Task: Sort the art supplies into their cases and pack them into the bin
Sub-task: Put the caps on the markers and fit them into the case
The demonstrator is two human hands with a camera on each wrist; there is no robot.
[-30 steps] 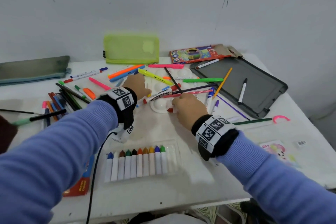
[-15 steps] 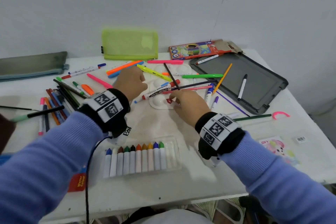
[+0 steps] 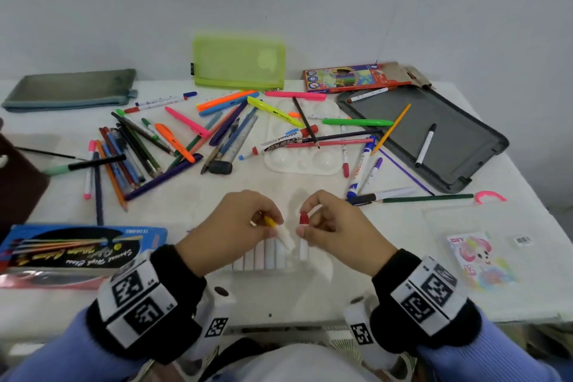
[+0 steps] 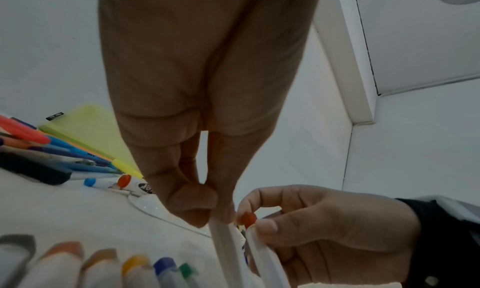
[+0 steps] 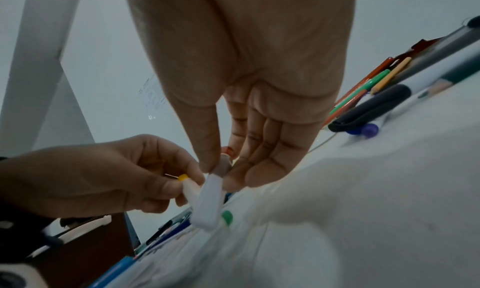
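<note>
My left hand (image 3: 269,224) pinches a yellow-tipped crayon (image 3: 277,229) with a white barrel, held slanted. My right hand (image 3: 305,224) pinches a red-tipped crayon (image 3: 303,219), held upright. The two hands nearly touch above the right end of a clear crayon tray (image 3: 263,259) near the table's front edge. In the left wrist view my fingers (image 4: 192,208) hold the white barrel (image 4: 224,247), and several coloured crayons (image 4: 137,270) lie in a row below. The right wrist view has my fingers (image 5: 207,161) on the red crayon's barrel (image 5: 209,200), with the yellow tip (image 5: 183,177) beside it.
A white palette (image 3: 305,161) under crossed markers lies mid-table. A heap of pens and pencils (image 3: 139,146) spreads at left. Behind stand a green mesh pouch (image 3: 238,62), a grey pouch (image 3: 71,90) and a pencil box (image 3: 350,77). A grey board (image 3: 449,146) is right, a blue box (image 3: 77,245) near left.
Both hands have drawn back from the palette to the crayon tray at the front edge, the left with a yellow crayon and the right with a red one. The head view has tilted down.
</note>
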